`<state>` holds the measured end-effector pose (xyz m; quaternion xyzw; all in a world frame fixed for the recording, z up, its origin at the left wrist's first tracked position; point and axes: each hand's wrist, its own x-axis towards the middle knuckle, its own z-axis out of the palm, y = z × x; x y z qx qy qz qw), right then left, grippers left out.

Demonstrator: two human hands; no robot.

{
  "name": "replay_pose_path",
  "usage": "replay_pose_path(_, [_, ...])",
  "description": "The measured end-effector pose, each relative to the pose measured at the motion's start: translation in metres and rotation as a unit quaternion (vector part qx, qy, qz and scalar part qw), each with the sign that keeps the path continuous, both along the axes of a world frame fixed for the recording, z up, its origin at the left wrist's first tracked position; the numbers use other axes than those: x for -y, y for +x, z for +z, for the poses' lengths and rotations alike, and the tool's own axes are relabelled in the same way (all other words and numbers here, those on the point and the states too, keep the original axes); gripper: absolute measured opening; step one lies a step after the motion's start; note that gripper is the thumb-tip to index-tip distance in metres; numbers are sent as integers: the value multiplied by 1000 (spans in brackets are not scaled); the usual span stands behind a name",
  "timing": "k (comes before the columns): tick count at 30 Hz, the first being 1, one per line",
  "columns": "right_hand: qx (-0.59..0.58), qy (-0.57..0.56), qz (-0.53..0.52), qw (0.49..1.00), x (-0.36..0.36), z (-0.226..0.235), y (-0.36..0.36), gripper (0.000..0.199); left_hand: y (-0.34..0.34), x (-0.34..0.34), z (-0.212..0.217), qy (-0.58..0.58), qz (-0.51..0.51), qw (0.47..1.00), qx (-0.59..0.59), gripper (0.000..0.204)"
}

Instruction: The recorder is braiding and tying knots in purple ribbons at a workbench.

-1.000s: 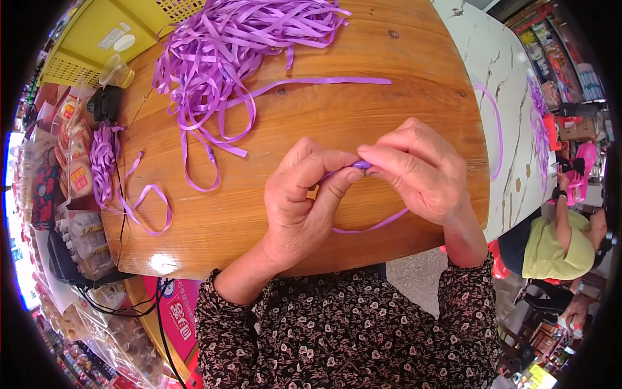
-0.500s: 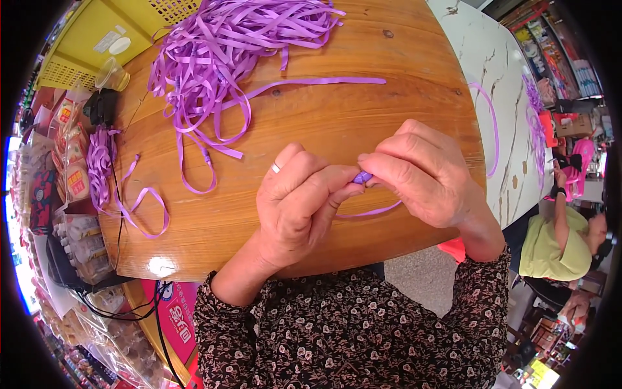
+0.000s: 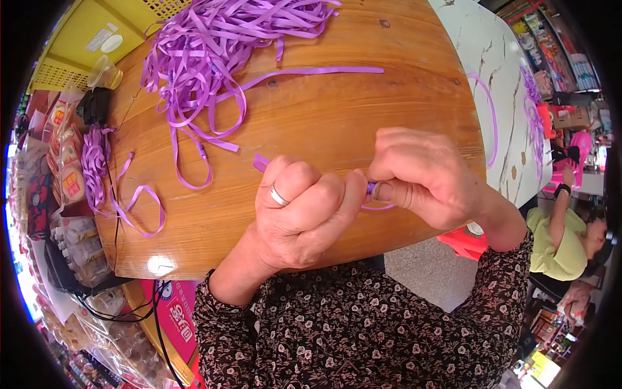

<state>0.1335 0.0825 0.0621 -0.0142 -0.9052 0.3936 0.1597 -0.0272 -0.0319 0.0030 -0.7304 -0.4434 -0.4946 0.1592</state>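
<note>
Purple ribbon strip (image 3: 370,188), flat and glossy, pinched tight in left hand (image 3: 304,217) and right hand (image 3: 424,175) grip

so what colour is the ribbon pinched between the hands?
Purple ribbon, clearest in the head view.

Glossy wooden table (image 3: 337,117); smooth, probably plastic ribbon (image 3: 214,45).

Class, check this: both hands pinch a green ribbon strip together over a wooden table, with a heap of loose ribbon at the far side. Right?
Not quite: the ribbon strip pinched by the left hand and right hand is purple, as the head view shows. The rest stands.
</note>
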Motion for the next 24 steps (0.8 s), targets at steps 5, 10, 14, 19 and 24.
replay_pose_path(5, [146, -328, -18, 933, 2, -15, 8, 20, -1, 2, 0, -54, -55, 997, -14, 30])
replay_pose_path(10, [222, -660, -36, 717, 3, -31, 17, 26, 5, -2, -14, -53, -62, 996, 25, 37])
replay_pose_path(14, [150, -559, -52, 814, 4, -23, 11, 31, 8, -6, -11, -88, -30, 987, 130, 22])
replay_pose_path(19, [129, -478, -78, 865, -6, -29, 13, 32, 12, -8, -9, -133, -22, 966, 222, 23])
replay_pose_path(24, [-25, -171, -145, 974, 0, -26, 16, 36, 12, -4, -5, -203, -52, 940, 270, 22])
